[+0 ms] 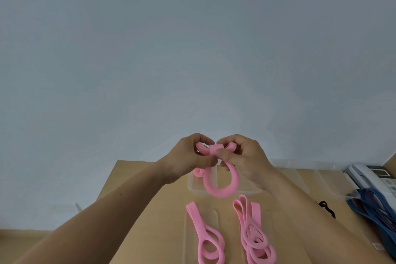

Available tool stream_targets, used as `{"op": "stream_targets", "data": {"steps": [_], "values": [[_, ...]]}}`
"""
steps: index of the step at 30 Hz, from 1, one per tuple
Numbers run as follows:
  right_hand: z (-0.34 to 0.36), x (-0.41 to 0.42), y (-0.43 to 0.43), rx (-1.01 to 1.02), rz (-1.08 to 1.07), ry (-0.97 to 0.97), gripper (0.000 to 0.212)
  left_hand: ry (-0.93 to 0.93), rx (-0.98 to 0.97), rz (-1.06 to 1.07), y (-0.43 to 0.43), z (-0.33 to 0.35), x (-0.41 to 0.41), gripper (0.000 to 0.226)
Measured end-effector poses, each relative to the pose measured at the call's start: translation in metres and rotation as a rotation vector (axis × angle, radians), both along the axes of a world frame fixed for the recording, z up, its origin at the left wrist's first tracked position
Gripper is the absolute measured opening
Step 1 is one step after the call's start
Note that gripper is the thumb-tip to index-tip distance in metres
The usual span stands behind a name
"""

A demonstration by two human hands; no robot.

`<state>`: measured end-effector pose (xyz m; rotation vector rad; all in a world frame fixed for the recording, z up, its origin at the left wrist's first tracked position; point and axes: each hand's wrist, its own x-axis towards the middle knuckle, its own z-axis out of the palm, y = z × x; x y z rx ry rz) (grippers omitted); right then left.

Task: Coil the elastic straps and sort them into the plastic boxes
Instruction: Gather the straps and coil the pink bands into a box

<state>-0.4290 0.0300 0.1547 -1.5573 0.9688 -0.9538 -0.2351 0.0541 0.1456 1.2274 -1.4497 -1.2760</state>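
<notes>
Elastic fills both my hands: my left hand (188, 156) and my right hand (246, 161) are raised together above the table (150, 210), fingers curled, both pinching the same pink strap (218, 191). Its upper part is bunched into short folds between my thumbs and fingertips. The rest hangs as one open loop toward six o'clock from my knuckles. The loop dangles in front of a clear plastic box (195, 186) that stands on the table; whether it touches the box I cannot tell. Inside that box, at its nine o'clock side, lies a small coiled strap (199, 172), also pink. Two more clear boxes (300, 178) stand in a row at three o'clock from the first.

Nearer to me, two lots of loose pink elastic lie side by side and apart: a looped strap (205, 236) at seven o'clock from the box and a tangled bunch (252, 236) at five o'clock. Each lies on what looks like a flat clear lid (212, 216). Far out at three o'clock a heap of blue straps (375, 210) lies just in front of a white desk phone (372, 176). A small black clip (326, 208) sits between the blue heap and the pink bunch.
</notes>
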Motion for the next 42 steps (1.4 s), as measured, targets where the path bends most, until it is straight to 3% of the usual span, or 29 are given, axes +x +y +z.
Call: {"op": "stream_targets", "data": {"steps": [6, 11, 19, 22, 26, 34, 39, 42], "values": [[-0.004, 0.000, 0.000, -0.054, 0.043, 0.043, 0.034, 0.062, 0.186, -0.086, 0.001, 0.007, 0.004, 0.051], [-0.008, 0.000, 0.001, -0.097, 0.043, 0.073, 0.041, 0.093, 0.165, -0.065, 0.001, 0.004, 0.007, 0.028], [-0.005, -0.005, -0.002, -0.053, 0.065, 0.064, 0.044, 0.108, -0.014, 0.018, 0.005, 0.002, 0.002, 0.039], [-0.004, -0.007, -0.002, -0.026, 0.081, 0.011, 0.034, 0.069, -0.084, 0.023, 0.006, 0.000, 0.000, 0.038], [-0.003, -0.006, -0.004, 0.055, 0.037, -0.014, 0.017, -0.008, -0.156, 0.001, 0.007, 0.000, -0.002, 0.033], [0.000, -0.003, -0.005, 0.108, 0.120, 0.085, 0.013, -0.302, -0.392, 0.038, 0.009, -0.005, -0.009, 0.039], [-0.001, -0.002, -0.005, 0.042, 0.091, 0.019, 0.026, -0.120, -0.216, 0.022, 0.007, -0.002, -0.007, 0.029], [-0.005, -0.004, -0.007, 0.006, 0.050, 0.040, 0.034, 0.009, -0.078, -0.020, 0.005, -0.004, 0.001, 0.035]]}}
